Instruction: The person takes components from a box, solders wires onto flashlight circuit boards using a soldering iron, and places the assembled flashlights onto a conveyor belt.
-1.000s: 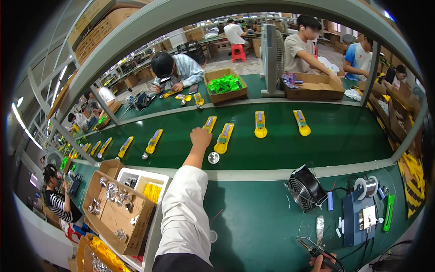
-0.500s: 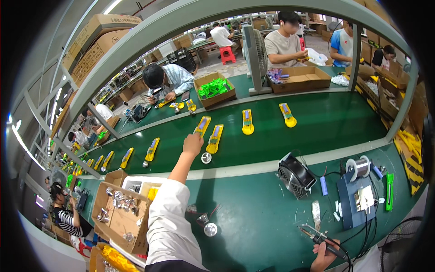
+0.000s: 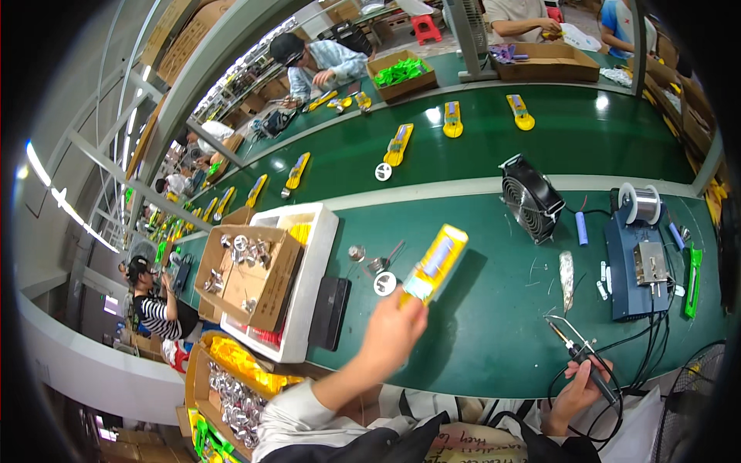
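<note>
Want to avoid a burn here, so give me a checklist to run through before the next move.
1. Yellow casing held in the left hand: ok, gripped at its near end.
2. Soldering iron held in the right hand: ok, by its dark handle.
3. Iron tip apart from the casing and left hand: ok, bare bench shows between.
4. Iron tip's heat: cannot tell.
5. Black cable clear of the right hand: not ok, it loops close by.
6. Solder spool present at the blue station: ok.
</note>
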{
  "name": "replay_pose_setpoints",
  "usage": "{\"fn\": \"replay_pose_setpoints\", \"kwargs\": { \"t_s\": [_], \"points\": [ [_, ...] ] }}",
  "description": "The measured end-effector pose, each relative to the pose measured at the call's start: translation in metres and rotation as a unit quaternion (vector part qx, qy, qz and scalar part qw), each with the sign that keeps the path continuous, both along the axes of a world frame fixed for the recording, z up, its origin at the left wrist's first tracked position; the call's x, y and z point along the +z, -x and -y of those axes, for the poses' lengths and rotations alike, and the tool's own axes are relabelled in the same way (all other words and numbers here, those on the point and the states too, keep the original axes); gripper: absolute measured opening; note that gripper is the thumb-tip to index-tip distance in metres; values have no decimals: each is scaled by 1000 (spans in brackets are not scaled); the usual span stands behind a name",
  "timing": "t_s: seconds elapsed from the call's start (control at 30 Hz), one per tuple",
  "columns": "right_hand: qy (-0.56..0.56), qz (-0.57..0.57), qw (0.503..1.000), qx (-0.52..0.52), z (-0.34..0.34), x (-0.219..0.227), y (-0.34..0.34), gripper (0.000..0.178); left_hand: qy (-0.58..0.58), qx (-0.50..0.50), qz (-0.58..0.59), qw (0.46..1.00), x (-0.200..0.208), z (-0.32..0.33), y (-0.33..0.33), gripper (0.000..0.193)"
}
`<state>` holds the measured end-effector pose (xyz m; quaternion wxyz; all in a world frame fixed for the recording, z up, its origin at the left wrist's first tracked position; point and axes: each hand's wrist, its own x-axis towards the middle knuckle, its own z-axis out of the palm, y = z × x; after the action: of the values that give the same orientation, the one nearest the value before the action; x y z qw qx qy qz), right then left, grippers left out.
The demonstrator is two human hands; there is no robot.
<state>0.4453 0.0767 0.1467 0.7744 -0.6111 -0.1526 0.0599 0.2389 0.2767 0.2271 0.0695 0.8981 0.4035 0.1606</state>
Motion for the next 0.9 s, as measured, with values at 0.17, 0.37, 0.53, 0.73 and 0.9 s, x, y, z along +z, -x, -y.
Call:
{"fn": "replay_pose_setpoints", "kwargs": {
  "t_s": [0.17, 0.37, 0.53, 0.73, 0.9],
  "points": [
    [-8, 18, 1000, 14, 1, 1, 5, 13, 8, 48, -3, 999, -42, 46, -1, 20],
    [24, 22, 999, 13, -6, 6, 17, 13, 1, 62, 87, 994, -53, 30, -6, 24],
    [33, 8, 999, -12, -4, 6, 16, 12, 144, 103, 207, 962, -34, -3, 8, 21],
    [49, 10, 998, -38, -12, 12, 17, 12, 268, 295, 283, 872, -54, -76, 67, 31],
    [55, 6, 998, -29, -15, 12, 16, 13, 320, 297, 323, 840, -65, -95, 67, 24]
  ]
}}
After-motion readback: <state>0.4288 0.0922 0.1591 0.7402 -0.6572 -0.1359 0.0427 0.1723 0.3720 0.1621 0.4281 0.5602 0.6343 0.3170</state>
